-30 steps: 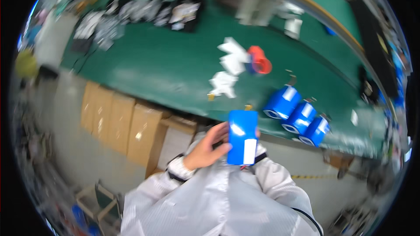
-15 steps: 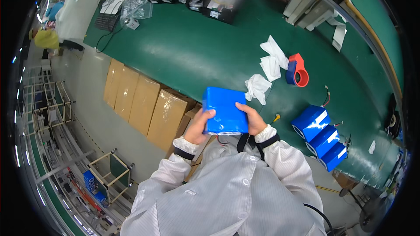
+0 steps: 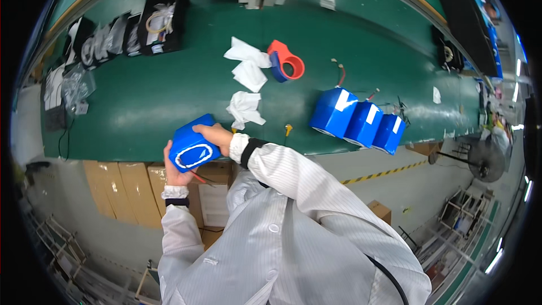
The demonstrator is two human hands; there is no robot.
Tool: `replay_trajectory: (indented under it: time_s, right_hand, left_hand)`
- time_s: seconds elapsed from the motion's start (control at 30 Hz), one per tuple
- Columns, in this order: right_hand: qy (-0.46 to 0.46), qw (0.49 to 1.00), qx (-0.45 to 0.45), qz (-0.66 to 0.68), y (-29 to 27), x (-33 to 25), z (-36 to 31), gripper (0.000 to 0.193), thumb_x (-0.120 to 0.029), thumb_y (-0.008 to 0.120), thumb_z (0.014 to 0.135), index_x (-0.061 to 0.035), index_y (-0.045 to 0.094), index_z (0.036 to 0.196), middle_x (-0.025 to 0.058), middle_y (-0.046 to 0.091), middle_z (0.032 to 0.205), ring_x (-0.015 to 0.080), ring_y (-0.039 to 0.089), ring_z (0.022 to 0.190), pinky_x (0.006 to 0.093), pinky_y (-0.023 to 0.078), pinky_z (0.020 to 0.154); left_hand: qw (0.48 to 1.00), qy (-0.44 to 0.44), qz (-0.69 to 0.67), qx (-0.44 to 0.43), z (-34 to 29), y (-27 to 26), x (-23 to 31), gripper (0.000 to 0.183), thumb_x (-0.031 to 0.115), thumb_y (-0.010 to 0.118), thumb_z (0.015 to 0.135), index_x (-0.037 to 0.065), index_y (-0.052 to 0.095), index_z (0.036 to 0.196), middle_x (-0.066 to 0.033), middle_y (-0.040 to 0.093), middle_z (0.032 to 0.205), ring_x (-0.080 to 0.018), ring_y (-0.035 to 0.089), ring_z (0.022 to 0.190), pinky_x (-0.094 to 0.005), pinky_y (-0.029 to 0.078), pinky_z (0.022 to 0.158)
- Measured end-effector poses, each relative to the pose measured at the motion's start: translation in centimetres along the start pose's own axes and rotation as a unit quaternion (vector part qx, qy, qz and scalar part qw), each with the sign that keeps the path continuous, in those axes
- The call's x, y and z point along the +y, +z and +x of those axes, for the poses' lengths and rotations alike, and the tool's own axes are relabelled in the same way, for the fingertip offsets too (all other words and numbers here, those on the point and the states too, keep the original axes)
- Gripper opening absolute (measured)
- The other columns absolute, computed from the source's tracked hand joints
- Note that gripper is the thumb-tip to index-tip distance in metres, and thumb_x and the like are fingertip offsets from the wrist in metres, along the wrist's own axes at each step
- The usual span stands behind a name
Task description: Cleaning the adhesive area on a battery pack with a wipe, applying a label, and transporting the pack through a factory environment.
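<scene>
A blue-wrapped battery pack point(image 3: 192, 140) is held between my two hands, at the near edge of the green table. Its end facing me carries a white ring-shaped outline, and red and dark wires hang below it. My left hand point(image 3: 176, 170) grips the pack from its left and lower side. Across the top right of the pack lies my right hand point(image 3: 217, 135), its fingers closed on it. Three similar blue packs point(image 3: 334, 112) stand in a row on the table to the right, with wires and connectors at their far side.
Crumpled white wipes point(image 3: 246, 108) lie beyond my right hand, beside a red and blue tape dispenser point(image 3: 289, 63). A small yellow connector point(image 3: 288, 130) is near the table edge. Black bins point(image 3: 162, 20) stand at the far left. Cardboard boxes point(image 3: 135, 192) sit below the table edge.
My view has swung to the right. The battery pack has been tilted and turned in my hands, so its white-outlined end now shows. My right hand has shifted over its top.
</scene>
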State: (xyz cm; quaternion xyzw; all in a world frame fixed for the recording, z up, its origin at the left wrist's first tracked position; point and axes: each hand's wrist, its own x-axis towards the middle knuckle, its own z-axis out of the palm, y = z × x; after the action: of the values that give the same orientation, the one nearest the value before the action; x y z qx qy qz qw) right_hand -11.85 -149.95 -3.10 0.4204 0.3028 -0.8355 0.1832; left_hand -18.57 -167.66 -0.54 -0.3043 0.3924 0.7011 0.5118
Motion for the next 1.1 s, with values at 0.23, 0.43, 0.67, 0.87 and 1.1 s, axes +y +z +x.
replay_trajectory:
  time_s: [0.23,0.43,0.67,0.87,1.1]
  right_hand:
    - [0.010,0.998,0.014,-0.056,-0.8,-2.4,-3.4,0.100,-0.062,0.060,0.091,-0.0004,0.018,0.156,0.0256,0.031,0.157,0.0465,0.049,0.133,0.0582,0.054,0.095]
    - [-0.081,0.991,-0.012,-0.102,-3.9,1.2,-5.2,0.069,-0.049,0.063,0.095,-0.0017,0.046,0.142,0.0173,0.060,0.130,0.0258,0.066,0.103,0.0404,0.058,0.083]
    - [-0.090,0.994,0.054,0.034,-15.1,5.5,-14.2,0.028,-0.023,0.058,0.098,-0.0066,0.065,0.120,0.0083,0.071,0.105,0.0167,0.067,0.091,0.0308,0.056,0.079]
    - [-0.184,0.973,0.133,0.049,-21.9,10.4,-18.5,0.009,-0.005,0.049,0.083,-0.0072,0.055,0.076,0.0042,0.054,0.064,0.0134,0.046,0.052,0.0273,0.036,0.048]
    - [-0.227,0.964,0.136,-0.015,-22.3,12.4,-19.8,0.015,-0.004,0.045,0.088,-0.0069,0.058,0.081,-0.0001,0.054,0.065,0.0083,0.045,0.054,0.0233,0.037,0.051]
  left_hand:
    - [0.999,0.030,-0.019,-0.003,2.6,2.1,2.9,0.062,0.051,0.053,0.099,0.003,0.051,0.138,-0.0226,0.059,0.136,-0.0408,0.059,0.124,-0.0634,0.049,0.104]
    - [1.000,0.012,0.002,-0.013,2.3,1.4,4.2,0.060,0.053,0.048,0.100,0.008,0.055,0.138,-0.0205,0.058,0.138,-0.0470,0.053,0.128,-0.0697,0.043,0.106]
    - [0.974,0.089,0.198,0.059,2.2,4.0,2.8,0.065,0.056,0.072,0.087,0.017,0.051,0.134,-0.0088,0.060,0.131,-0.0321,0.056,0.124,-0.0682,0.030,0.110]
    - [0.967,0.085,0.237,0.040,2.8,5.5,4.9,0.057,0.041,0.076,0.088,0.013,0.052,0.132,-0.0083,0.062,0.116,-0.0256,0.063,0.109,-0.0515,0.055,0.086]
    - [0.917,0.094,0.388,-0.004,5.3,8.4,7.6,0.070,0.036,0.076,0.088,0.007,0.046,0.144,-0.0078,0.060,0.121,-0.0202,0.066,0.102,-0.0415,0.058,0.086]
